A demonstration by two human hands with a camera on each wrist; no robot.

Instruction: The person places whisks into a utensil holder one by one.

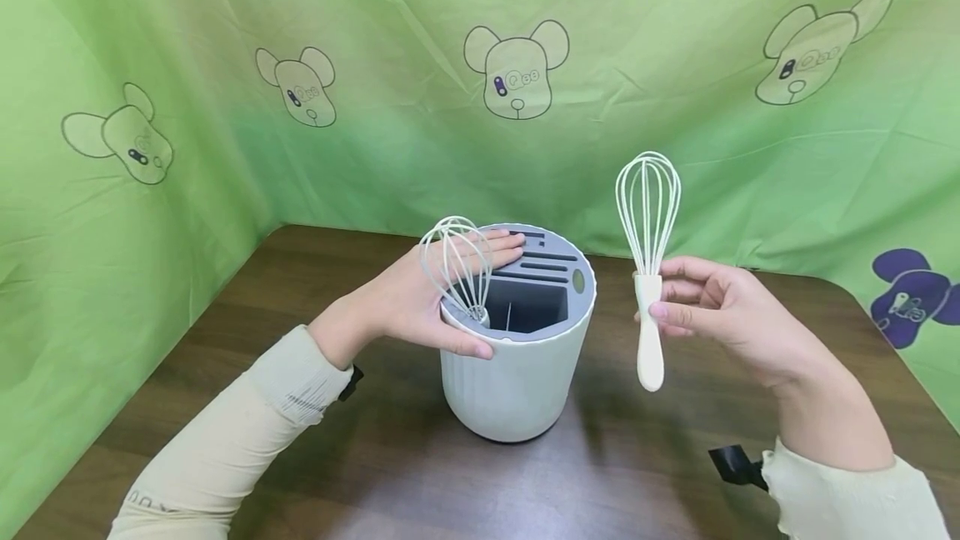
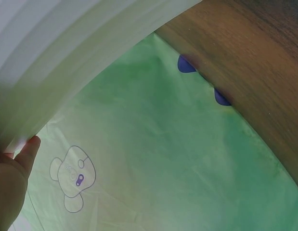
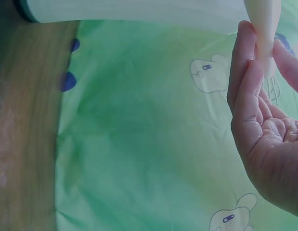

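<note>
A white ribbed utensil holder (image 1: 517, 382) with a grey slotted insert stands mid-table. One whisk (image 1: 459, 269) stands in its open compartment. My left hand (image 1: 427, 302) grips the holder's rim, thumb on the outer wall, fingers across the top. In the left wrist view the holder's wall (image 2: 57, 57) fills the upper left, with my thumb (image 2: 16, 168) against it. To the right of the holder, my right hand (image 1: 701, 307) pinches the handle of a cream whisk (image 1: 648, 273), held upright above the table with its wires up. The right wrist view shows those fingers (image 3: 247, 72) on the handle (image 3: 265, 29).
The dark wooden table (image 1: 375, 465) has its far edge against a green cloth backdrop (image 1: 480, 65) with bear prints, which also closes in the left and right sides. Both forearms wear cream sleeves.
</note>
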